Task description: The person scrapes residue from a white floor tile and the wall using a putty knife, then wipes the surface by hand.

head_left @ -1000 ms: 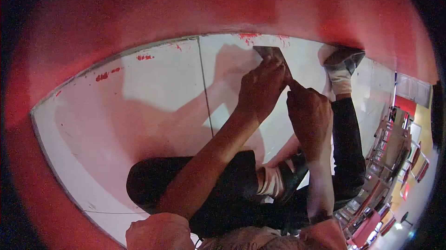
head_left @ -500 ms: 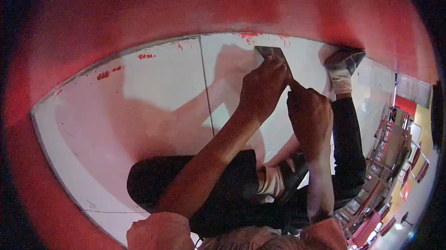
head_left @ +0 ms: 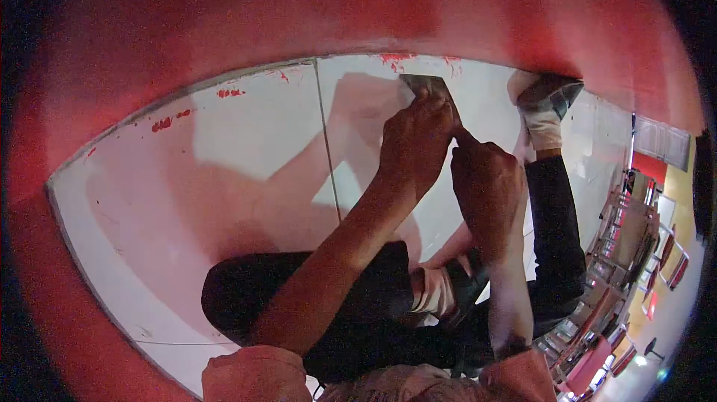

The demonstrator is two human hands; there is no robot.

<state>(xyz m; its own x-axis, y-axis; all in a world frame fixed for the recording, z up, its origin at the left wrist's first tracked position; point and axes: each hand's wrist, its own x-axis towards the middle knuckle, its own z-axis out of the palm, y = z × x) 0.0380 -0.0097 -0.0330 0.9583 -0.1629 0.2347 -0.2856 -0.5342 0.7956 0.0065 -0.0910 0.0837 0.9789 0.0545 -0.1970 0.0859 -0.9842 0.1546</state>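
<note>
A flat dark scraper [head_left: 424, 82] lies with its wide blade against the white tiled floor [head_left: 246, 125], close to the base of the red wall [head_left: 299, 6]. My left hand [head_left: 417, 140] is closed on its blade end, fingers pressed near the top. Below and to the right, my right hand [head_left: 489, 185] is wrapped round the handle end. Red paint marks [head_left: 396, 60] show on the floor just beyond the blade. More red spots [head_left: 172, 120] run along the wall's foot at the left.
My legs in black trousers [head_left: 556, 230] are folded under my arms, and one shoe [head_left: 551, 94] rests beside the wall at the right. Tables and chairs [head_left: 620, 252] stand at the far right, with a pale cabinet door [head_left: 662, 144] behind them.
Both hands and the scraper have shifted slightly left in the view. The grip of both hands stays the same.
</note>
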